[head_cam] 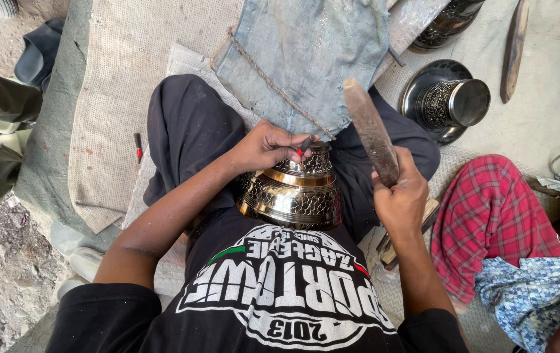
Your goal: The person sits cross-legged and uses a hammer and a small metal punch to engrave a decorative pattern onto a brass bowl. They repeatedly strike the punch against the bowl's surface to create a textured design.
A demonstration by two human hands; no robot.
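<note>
An engraved brass vessel (293, 189) rests in my lap between my dark trouser legs, its wide rim toward me. My left hand (267, 145) rests on the vessel's narrow top and pinches a small dark chisel with a red band (305, 145), tip on the metal. My right hand (399, 193) grips the lower end of a long dark wooden mallet (370, 131), raised above and to the right of the vessel.
A piece of blue denim cloth (306, 52) with a rope lies ahead of my knees on a woven mat (129, 85). Two engraved metal pieces (447, 101) sit at the upper right. Red checked cloth (489, 216) lies at the right. A red-tipped tool (138, 146) lies on the mat.
</note>
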